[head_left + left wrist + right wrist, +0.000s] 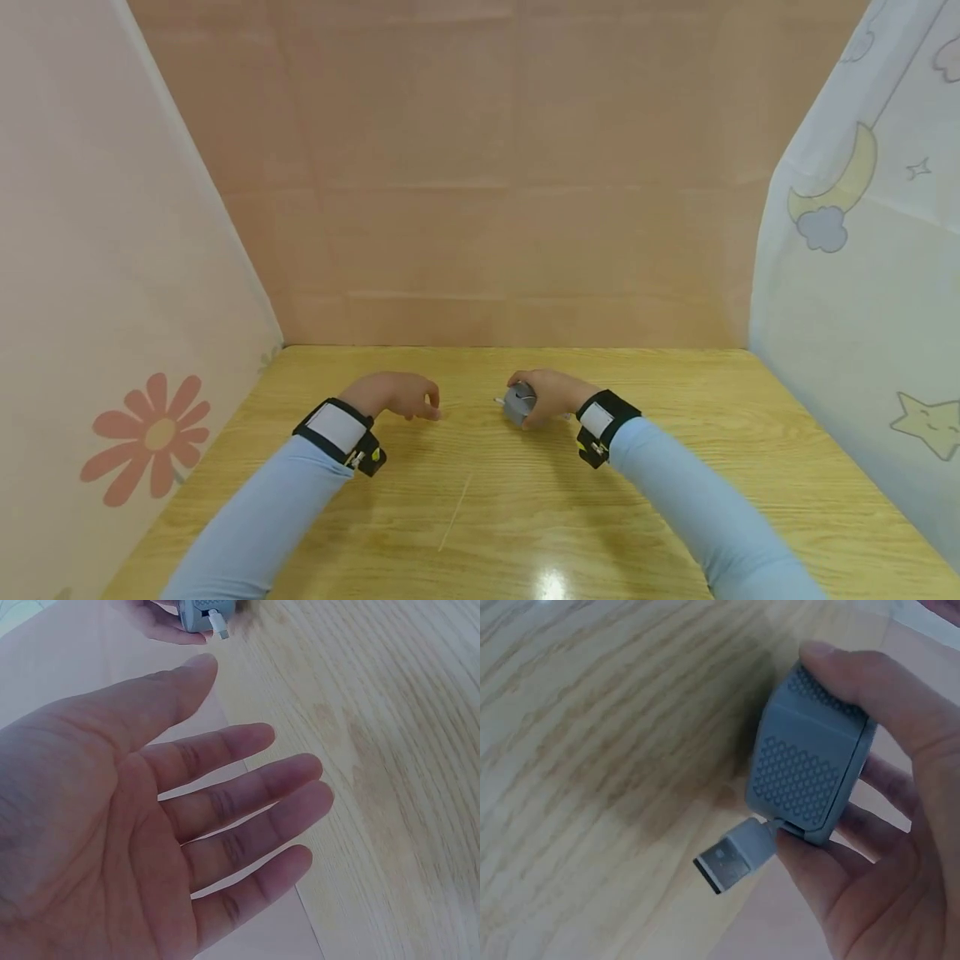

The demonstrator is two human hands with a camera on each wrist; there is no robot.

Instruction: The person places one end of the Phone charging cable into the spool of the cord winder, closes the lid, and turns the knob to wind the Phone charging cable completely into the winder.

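Head view: your right hand (551, 393) grips a small grey case (519, 402) just above the wooden table (675, 467), near its middle and toward the back wall. A short white tip sticks out of the case toward your left. Your left hand (397, 393) sits well apart from the case, fingers loosely curled, holding nothing that this view shows. A thin pale line (455, 512) lies on the table between your forearms; I cannot tell what it is.

Left wrist view: your left hand (150, 847) is spread wide, palm bare, fingers straight and slightly parted. It holds nothing. The grey case (201, 615) shows at the top edge, held by your other hand, with the white plug (219, 626) pointing down toward the table.

Right wrist view: your right hand (870, 825) pinches the grey case (806, 765), thumb on the top edge and fingers beneath. The case has a dimpled surface. A white USB plug (735, 859) projects from a lower corner, drawn out only a short way; no length of cable is visible behind it.

Judgement: the case is picked up and secured, and the plug is exposed. The cable appears barely extended, and your left hand has not yet taken the plug. That work remains.
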